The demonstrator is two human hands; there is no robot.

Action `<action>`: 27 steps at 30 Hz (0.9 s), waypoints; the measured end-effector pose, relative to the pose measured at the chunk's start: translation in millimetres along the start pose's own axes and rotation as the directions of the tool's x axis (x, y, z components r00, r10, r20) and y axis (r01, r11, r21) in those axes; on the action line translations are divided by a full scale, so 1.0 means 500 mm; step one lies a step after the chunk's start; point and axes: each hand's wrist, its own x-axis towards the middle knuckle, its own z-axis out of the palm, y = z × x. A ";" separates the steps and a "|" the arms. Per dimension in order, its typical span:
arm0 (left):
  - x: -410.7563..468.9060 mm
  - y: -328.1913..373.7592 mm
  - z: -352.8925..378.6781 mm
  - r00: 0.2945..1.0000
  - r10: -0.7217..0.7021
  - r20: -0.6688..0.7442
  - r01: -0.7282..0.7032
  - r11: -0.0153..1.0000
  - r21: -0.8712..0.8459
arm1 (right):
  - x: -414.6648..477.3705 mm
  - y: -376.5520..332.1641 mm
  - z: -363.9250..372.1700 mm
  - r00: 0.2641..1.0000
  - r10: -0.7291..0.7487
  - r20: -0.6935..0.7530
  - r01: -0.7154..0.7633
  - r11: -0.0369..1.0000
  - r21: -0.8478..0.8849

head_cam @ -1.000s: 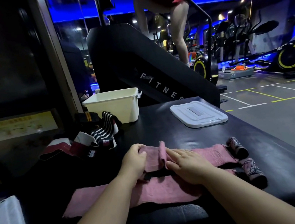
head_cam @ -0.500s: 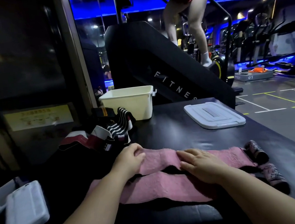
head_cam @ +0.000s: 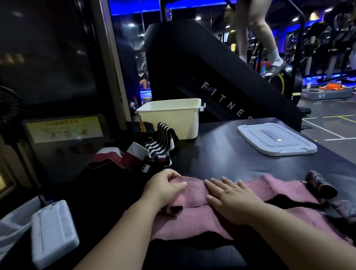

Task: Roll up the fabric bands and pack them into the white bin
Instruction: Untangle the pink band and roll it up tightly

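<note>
A pink fabric band [head_cam: 274, 190] lies flat across the black padded table [head_cam: 218, 148], a loop with a dark gap between its two layers. My left hand [head_cam: 164, 187] pinches the band's left end with curled fingers. My right hand [head_cam: 230, 195] presses flat on the band just to the right, fingers straight. Two rolled patterned bands [head_cam: 320, 184] [head_cam: 350, 215] lie at the band's right end. The white bin [head_cam: 170, 119] stands at the back of the table, and no contents show above its rim. A heap of striped and dark red bands [head_cam: 150, 151] lies in front of it.
The bin's white lid [head_cam: 276, 138] lies at the back right of the table. A white case [head_cam: 53, 233] sits at the left edge on light cloth. A black stair machine with a person on it stands right behind the table. A fan stands far left.
The raised fold in the pink band has been laid flat. My right hand went from curled to flat on the band. The camera turned left.
</note>
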 end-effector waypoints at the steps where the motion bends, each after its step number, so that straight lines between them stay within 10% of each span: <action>1: -0.001 0.004 -0.004 1.000 -0.005 0.009 0.005 0.999 -0.046 | 0.001 -0.001 0.000 1.000 0.001 0.003 -0.001 1.000 -0.008; 12: -0.006 0.014 -0.039 0.990 -0.060 0.125 0.101 0.929 -0.356 | -0.005 -0.003 -0.002 1.000 0.001 -0.012 -0.001 1.000 0.003; 17: 0.005 -0.003 -0.051 1.000 0.005 0.004 -0.005 0.998 0.066 | -0.006 -0.003 -0.002 1.000 0.003 -0.011 -0.003 1.000 0.008; 22: -0.009 -0.008 -0.050 0.991 0.115 -0.063 -0.057 0.814 0.577 | -0.005 -0.004 -0.001 1.000 0.007 -0.012 -0.007 1.000 -0.001; 27: -0.034 -0.004 -0.019 0.981 0.174 -0.085 -0.067 0.716 0.695 | -0.004 -0.004 0.002 1.000 0.002 -0.023 -0.001 1.000 0.008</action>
